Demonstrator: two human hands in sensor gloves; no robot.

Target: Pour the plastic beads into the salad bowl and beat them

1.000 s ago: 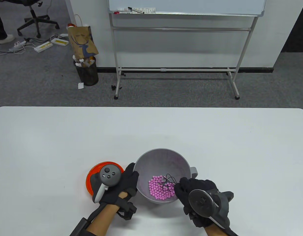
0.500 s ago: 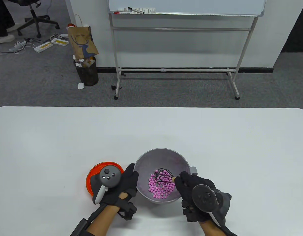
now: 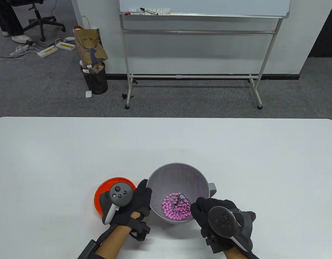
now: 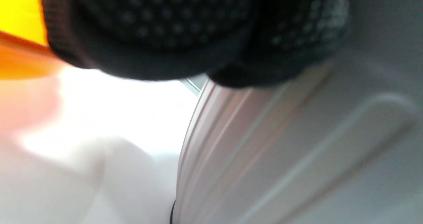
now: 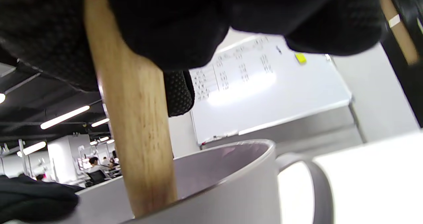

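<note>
The grey salad bowl stands near the table's front edge, with pink plastic beads piled in its near side. My left hand grips the bowl's left rim; in the left wrist view its gloved fingers lie against the bowl wall. My right hand holds a whisk over the near right rim. The black whisk wires sit among the beads. In the right wrist view the wooden whisk handle runs down from my fingers into the bowl.
An orange round container lies just left of the bowl, partly under my left hand's tracker. The bowl's side handle sticks out to the right. Beyond the table's far edge stand a whiteboard frame and a waste bin.
The whisk swept from the near right of the bowl to its middle and back again, stirring the beads. My right hand followed it. The left hand stayed on the rim.
</note>
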